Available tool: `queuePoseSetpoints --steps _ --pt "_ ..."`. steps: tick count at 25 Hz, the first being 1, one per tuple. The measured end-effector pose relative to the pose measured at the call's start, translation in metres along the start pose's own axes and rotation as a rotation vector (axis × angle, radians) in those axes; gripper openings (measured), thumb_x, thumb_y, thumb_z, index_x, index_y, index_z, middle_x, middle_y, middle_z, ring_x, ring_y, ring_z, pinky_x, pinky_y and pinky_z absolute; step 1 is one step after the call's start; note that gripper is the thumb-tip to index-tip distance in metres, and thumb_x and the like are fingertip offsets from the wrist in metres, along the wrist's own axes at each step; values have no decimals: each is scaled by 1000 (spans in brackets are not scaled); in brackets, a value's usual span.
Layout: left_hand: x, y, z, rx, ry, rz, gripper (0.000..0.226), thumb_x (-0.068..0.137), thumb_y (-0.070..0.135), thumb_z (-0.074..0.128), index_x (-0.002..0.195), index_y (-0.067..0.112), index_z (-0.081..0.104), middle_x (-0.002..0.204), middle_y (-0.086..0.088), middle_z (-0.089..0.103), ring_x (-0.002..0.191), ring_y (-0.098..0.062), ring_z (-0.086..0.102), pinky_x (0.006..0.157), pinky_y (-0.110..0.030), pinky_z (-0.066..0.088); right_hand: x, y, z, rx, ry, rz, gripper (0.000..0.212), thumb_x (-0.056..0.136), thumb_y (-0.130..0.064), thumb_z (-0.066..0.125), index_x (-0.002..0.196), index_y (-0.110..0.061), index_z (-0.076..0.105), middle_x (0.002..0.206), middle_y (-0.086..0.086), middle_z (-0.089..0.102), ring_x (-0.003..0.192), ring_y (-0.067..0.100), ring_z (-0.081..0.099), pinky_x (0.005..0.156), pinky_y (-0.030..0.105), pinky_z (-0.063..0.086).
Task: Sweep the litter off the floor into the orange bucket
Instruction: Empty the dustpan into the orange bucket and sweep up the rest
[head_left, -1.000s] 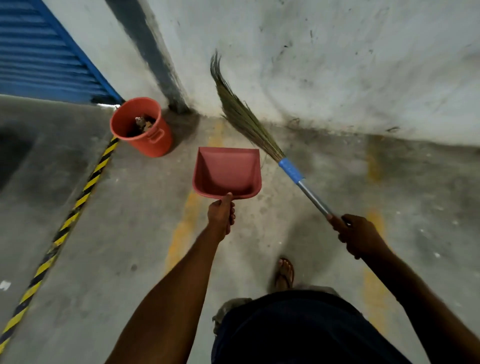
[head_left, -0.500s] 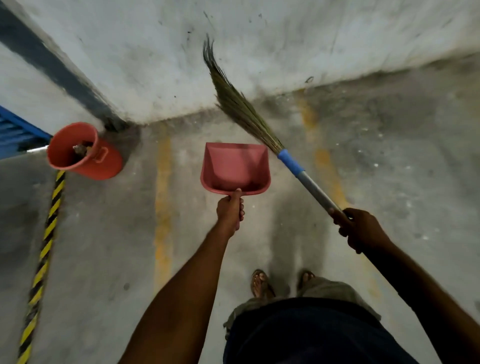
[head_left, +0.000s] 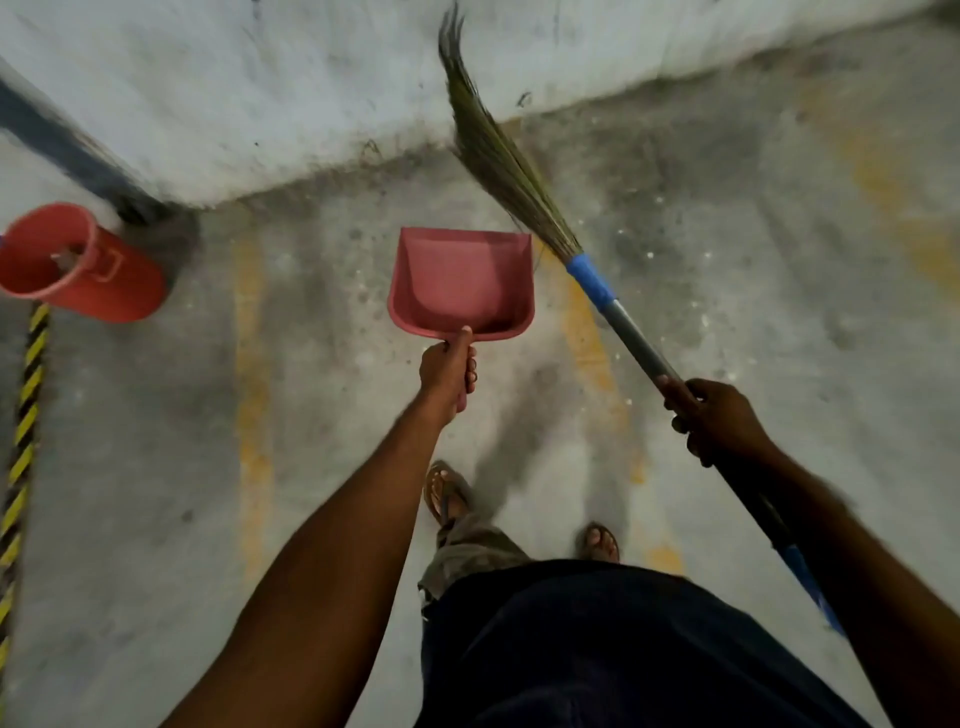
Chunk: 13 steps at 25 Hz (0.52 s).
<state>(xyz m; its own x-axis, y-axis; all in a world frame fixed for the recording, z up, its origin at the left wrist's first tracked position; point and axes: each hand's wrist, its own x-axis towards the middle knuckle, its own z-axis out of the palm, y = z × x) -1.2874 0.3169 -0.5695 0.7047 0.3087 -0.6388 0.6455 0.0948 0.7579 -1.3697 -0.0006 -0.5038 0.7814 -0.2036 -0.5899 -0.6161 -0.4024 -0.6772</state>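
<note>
Left hand (head_left: 448, 370) wrapped tight around the handle of a red dustpan (head_left: 461, 283), pan held out level above the concrete floor (head_left: 156, 467). Right hand (head_left: 714, 418) closed on the broom (head_left: 524, 176) shaft, bristles raised toward the wall (head_left: 260, 104). Orange bucket (head_left: 78, 265) stands far left by the wall corner, well apart from the dustpan, some litter inside.

Orange bucket (head_left: 78, 265): round plastic, upright on concrete floor at far left, close to wall corner, at top end of yellow-black striped line; small handle tab on side; some debris visible inside, kind unclear.
Litter (head_left: 649, 254): pale specks scattered on floor right of centre, near wall base.
Dustpan (head_left: 460, 283): pink-red, pan looks empty, held off floor, mouth facing wall.
Broom (head_left: 498, 156): grass bristles raised, pointing toward wall; blue collar, grey metal shaft.
</note>
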Motion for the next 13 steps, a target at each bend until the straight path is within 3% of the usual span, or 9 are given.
queuePoseSetpoints --steps 5,13 --pt "-68 -51 51 65 -74 -26 35 98 37 65 75 11 62 57 -1 55 41 -10 45 39 -20 38 -53 80 -58 31 44 69 50 94 -56 65 84 -6 66 64 9 56 41 20 42 41 25 37" --pt "-129 -123 96 256 -262 -15 36 97 38 65 74 11 63 56 -1 56 40 -10 46 41 -20 38 -168 193 -66 170 201 191 51 95 -56 64 86 -6 67 65 9 56 44 21 42 42 27 38"
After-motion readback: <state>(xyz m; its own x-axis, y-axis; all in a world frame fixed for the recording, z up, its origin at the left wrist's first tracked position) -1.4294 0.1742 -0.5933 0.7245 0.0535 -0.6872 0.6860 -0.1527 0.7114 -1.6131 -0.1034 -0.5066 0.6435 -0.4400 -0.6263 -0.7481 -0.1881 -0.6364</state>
